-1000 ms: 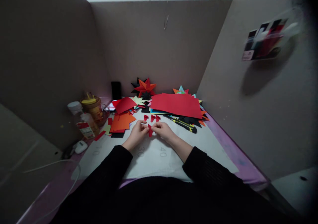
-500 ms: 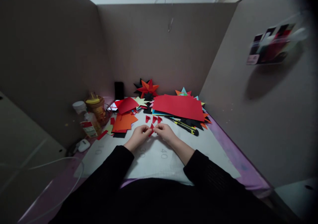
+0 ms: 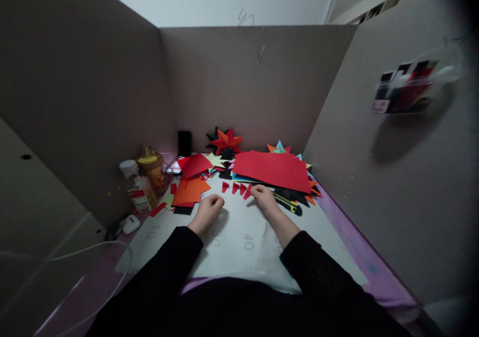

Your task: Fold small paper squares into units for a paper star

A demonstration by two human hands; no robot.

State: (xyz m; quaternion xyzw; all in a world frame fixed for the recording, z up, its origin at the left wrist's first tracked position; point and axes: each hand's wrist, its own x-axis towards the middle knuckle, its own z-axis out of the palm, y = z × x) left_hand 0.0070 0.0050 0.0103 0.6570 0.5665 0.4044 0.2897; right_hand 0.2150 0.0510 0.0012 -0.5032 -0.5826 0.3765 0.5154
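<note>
Between the thumb and fingertips of my right hand [image 3: 265,199] is a small folded red paper piece [image 3: 247,192], held at the right end of a short row. The row on the white sheet [image 3: 232,257] consists of similar folded pieces: one red paper piece [image 3: 225,187] stands a little apart at the left, and two more [image 3: 235,188] lie closer to the held one. My left hand [image 3: 209,210] rests near the sheet with its fingers curled closed, and no paper shows in it. An orange paper stack [image 3: 189,191] is just left of that hand.
A large red sheet [image 3: 273,170] covers other papers at the back. A yellow-black cutter [image 3: 290,205] lies right of my right hand. Folded paper stars [image 3: 226,141] stand by the rear panel. A bottle [image 3: 140,190], cup [image 3: 151,170] and white cable [image 3: 129,257] occupy the left side.
Both hands were together on the red paper piece. My left hand has let go and drawn left; my right hand has carried the piece right, to the row's end. The view has tilted upward.
</note>
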